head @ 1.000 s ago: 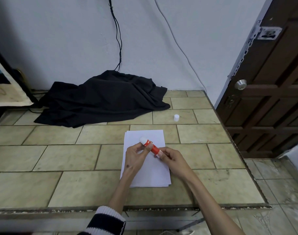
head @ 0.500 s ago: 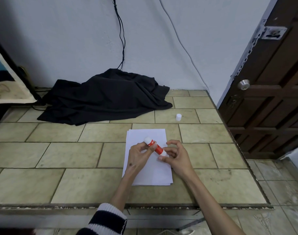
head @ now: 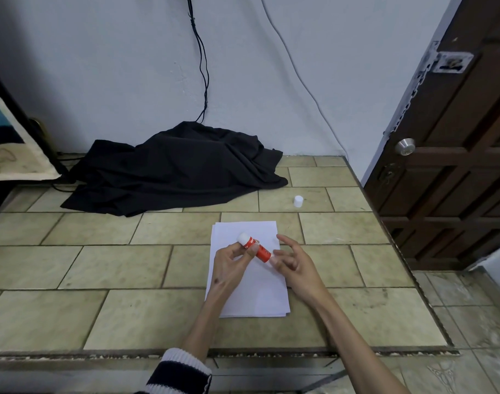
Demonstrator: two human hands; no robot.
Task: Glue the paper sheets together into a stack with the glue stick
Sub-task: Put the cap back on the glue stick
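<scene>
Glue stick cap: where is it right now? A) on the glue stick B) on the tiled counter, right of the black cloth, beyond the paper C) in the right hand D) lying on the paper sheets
B: the small white cap stands alone on the tiled counter, right of the black cloth and beyond the paper sheets, well away from both hands.

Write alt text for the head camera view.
Left hand holds a red glue stick over a stack of white paper sheets on a tiled table; right hand touches its base. White cap stands apart.
</scene>
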